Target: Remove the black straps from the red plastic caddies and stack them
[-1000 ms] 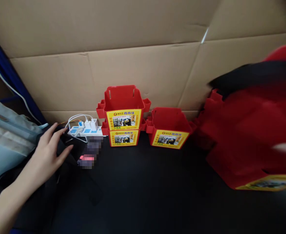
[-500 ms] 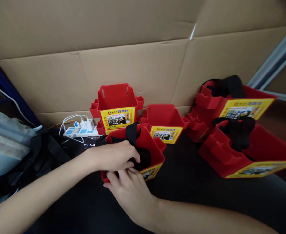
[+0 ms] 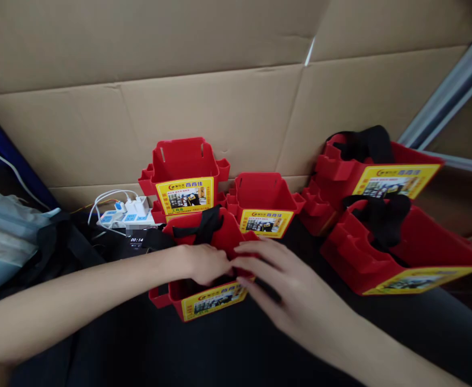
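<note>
- Red tool pouch (image 3: 209, 301): stands on the dark bench (image 3: 260, 355) just in front of me, its yellow label facing me and its black strap (image 3: 203, 226) rising from the far rim.
- My left hand (image 3: 205, 263): laid over the pouch's open top, fingers curled down at the rim; whether the grip closes on the pouch or on the strap I cannot tell.
- My right hand (image 3: 284, 285): flat over the pouch's right side, fingers spread and nearly straight, their tips meeting my left hand; the grip is wide and clamps nothing.
- Stacked red pouches (image 3: 183, 180): two, one on the other, directly behind the near pouch, against the back wall.
- Single red pouch (image 3: 262, 204): just right of the stack, upright and open.
- Two larger red pouches (image 3: 384, 226): at right, tilted, each with a black strap across the top.
- White power strip (image 3: 125, 215): left of the stack, with plugs and white cables.
- Small timer display (image 3: 137, 240): in front of the strip.
- Grey bag (image 3: 6, 236): at the left edge, beside dark fabric.
- Cardboard sheets (image 3: 219, 80): these line the wall behind the bench; a metal rail (image 3: 449, 91) runs diagonally at upper right.
</note>
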Motion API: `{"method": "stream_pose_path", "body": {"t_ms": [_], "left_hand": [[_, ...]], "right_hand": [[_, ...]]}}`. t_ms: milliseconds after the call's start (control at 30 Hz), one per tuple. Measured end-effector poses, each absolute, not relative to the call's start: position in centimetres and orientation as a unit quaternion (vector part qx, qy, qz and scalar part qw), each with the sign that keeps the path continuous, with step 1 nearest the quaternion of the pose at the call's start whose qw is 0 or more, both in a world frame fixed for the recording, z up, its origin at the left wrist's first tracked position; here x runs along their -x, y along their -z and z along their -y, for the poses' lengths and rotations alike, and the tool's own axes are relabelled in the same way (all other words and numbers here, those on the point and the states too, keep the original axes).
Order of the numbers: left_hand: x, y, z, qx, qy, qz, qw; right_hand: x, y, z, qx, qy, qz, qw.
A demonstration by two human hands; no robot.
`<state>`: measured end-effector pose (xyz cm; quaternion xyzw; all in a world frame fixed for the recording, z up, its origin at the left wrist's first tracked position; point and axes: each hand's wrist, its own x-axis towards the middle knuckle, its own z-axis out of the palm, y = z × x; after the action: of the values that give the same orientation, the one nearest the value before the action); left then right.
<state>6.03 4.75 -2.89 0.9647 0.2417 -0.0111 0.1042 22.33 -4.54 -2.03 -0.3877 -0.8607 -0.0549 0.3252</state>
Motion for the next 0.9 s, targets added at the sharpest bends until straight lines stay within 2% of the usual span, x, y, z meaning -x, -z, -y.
{"method": "stream_pose_path", "body": {"t_ms": [100,233,300,400,533,600,767,900], "left_hand": [[-4.0,-0.6,-5.0,-0.961,-0.036,-0.226,0.156],[-1.7,-2.6,-4.6,-0.898,-0.265,-0.285,0.206],[-1.3,-2.4,-4.2,-0.868,-0.317,-0.320,0.209],[-1.4,-1.8,-3.9,-0.846,-0.323,-0.350,0.238],[-0.6,-1.8,-4.5,-0.820,-0.296,-0.344,0.348],[0.6,-2.1,-5.3,-0.820,-0.275,-0.340,0.369],[4.3,-2.8,-6.4,-0.845,-0.233,-0.399,0.269],[4.1,-3.4,-4.9,-0.820,-0.364,-0.429,0.108]], "right_hand": [[-23.6,0.8,3.1,0.430,0.023,0.834,0.346],[-22.6,-0.5,1.6,0.439,-0.079,0.829,0.336],[-21.4,-0.9,0.8,0.426,-0.129,0.835,0.323],[-19.9,-1.1,-0.4,0.419,-0.148,0.833,0.329],[-19.7,-1.0,-1.9,0.413,-0.146,0.821,0.365],[-20.3,-1.1,-2.4,0.422,-0.163,0.813,0.366],[-21.6,-1.1,-3.5,0.421,-0.265,0.796,0.346],[-21.1,-0.8,-3.9,0.407,-0.344,0.756,0.381]]}}
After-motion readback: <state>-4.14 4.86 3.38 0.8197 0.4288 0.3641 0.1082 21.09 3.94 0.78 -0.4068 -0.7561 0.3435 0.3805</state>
